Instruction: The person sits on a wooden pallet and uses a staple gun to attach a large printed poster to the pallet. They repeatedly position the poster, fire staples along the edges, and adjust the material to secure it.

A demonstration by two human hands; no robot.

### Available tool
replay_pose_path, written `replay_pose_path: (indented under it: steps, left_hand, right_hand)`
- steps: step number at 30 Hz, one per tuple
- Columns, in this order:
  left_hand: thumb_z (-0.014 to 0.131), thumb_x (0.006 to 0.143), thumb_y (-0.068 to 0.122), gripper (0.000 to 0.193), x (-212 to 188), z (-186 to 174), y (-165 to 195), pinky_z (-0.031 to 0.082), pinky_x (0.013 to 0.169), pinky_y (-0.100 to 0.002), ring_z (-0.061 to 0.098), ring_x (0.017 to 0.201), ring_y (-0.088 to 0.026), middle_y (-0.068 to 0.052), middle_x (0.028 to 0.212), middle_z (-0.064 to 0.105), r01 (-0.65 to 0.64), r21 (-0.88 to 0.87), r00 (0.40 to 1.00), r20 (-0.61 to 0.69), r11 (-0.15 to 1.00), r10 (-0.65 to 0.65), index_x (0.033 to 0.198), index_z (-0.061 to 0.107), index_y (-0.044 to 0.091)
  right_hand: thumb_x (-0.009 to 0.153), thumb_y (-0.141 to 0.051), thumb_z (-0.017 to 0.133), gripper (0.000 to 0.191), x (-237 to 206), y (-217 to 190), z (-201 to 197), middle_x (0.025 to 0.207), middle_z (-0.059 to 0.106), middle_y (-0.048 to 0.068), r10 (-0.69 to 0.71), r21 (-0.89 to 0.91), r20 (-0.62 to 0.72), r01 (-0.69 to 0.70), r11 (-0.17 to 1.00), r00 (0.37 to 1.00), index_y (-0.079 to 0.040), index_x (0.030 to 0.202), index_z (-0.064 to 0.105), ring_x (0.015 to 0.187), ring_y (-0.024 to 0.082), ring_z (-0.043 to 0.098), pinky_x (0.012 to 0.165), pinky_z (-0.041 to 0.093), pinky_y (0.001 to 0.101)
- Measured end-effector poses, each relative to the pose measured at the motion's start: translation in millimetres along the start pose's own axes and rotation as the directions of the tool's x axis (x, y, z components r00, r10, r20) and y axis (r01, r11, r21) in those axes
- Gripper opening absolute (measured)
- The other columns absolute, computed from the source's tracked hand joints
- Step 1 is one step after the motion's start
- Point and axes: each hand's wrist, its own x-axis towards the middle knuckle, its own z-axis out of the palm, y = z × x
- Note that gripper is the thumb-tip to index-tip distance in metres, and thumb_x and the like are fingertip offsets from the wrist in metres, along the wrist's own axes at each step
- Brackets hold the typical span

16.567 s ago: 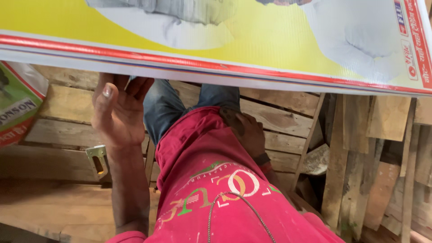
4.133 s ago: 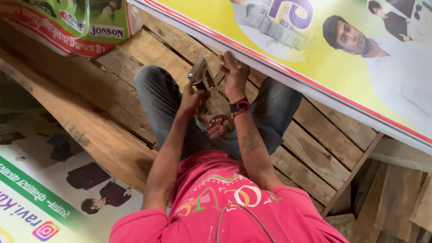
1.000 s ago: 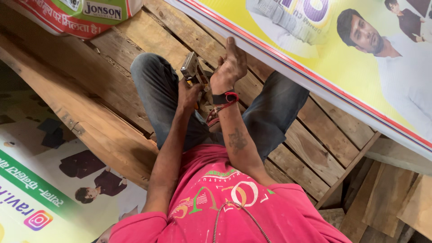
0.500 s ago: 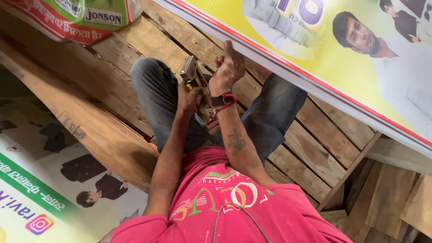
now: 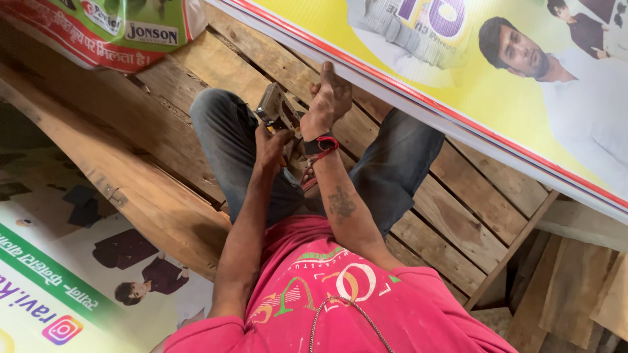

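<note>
Left hand (image 5: 271, 145) closed around grip of metal staple gun (image 5: 278, 112), tool head pointing up toward lower edge of yellow banner (image 5: 458, 72). Right hand (image 5: 330, 98) just beside gun, fingers curled, pressing against banner edge; whether it pinches anything, cannot tell. Red-and-black wristband (image 5: 320, 145) below right hand. Both hands over wooden pallet (image 5: 222, 72), under banner's red-striped border. Knees in jeans (image 5: 222, 140) either side of hands. Printed sack (image 5: 111, 29) left of banner, on pallet. Second printed banner (image 5: 59, 281) low left, beside pallet.
</note>
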Motion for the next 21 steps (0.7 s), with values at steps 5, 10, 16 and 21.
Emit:
replay_pose_path:
  steps: [5, 10, 16, 21]
  left_hand:
    - [0.068, 0.08, -0.003, 0.034, -4, -4, 5, 0.058, 0.076, -0.035, 0.069, 0.084, -0.022, -0.013, 0.098, 0.07, -0.05, -0.058, 0.998, 0.02, 0.997, 0.051, 0.113, 0.063, -0.005]
    - [0.071, 0.076, -0.003, 0.038, 1, -7, 9, 0.057, 0.08, -0.036, 0.07, 0.088, -0.022, -0.013, 0.102, 0.074, -0.142, 0.084, 0.99, 0.029, 0.986, 0.14, 0.114, 0.066, -0.005]
    - [0.071, 0.078, -0.003, 0.048, 7, -6, 17, 0.057, 0.087, -0.037, 0.072, 0.1, -0.025, -0.015, 0.109, 0.074, -0.352, 0.322, 0.936, 0.116, 0.879, 0.332, 0.125, 0.062, -0.003]
    - [0.073, 0.085, 0.005, 0.057, 6, 6, 36, 0.058, 0.09, -0.039, 0.072, 0.108, -0.03, -0.019, 0.116, 0.072, -0.401, 0.521, 0.916, 0.208, 0.754, 0.343, 0.14, 0.054, 0.001]
  right_hand:
    - [0.085, -0.009, 0.083, 0.028, -3, -4, 4, 0.074, 0.058, 0.001, -0.005, 0.066, 0.019, 0.004, 0.998, 1.0, -0.009, 0.077, 0.056, 0.052, 0.01, 0.046, 0.044, 0.045, 0.0275]
    - [0.085, -0.011, 0.082, 0.017, -2, -4, 1, 0.083, 0.065, 0.001, -0.008, -0.012, 0.017, 0.009, 1.0, 1.0, -0.007, 0.084, 0.066, 0.056, 0.009, 0.05, 0.047, 0.045, 0.0276]
    - [0.088, -0.015, 0.086, 0.036, 4, -2, -7, 0.089, 0.059, 0.004, -0.128, 0.037, 0.179, 0.124, 0.992, 0.975, -0.007, 0.098, 0.052, 0.069, 0.014, 0.061, 0.053, 0.053, 0.031]
    - [0.09, -0.016, 0.081, 0.03, 21, -8, -17, 0.103, 0.077, 0.011, -0.168, 0.028, 0.422, 0.172, 0.985, 0.891, -0.001, 0.113, 0.068, 0.094, 0.019, 0.076, 0.078, 0.063, 0.0304]
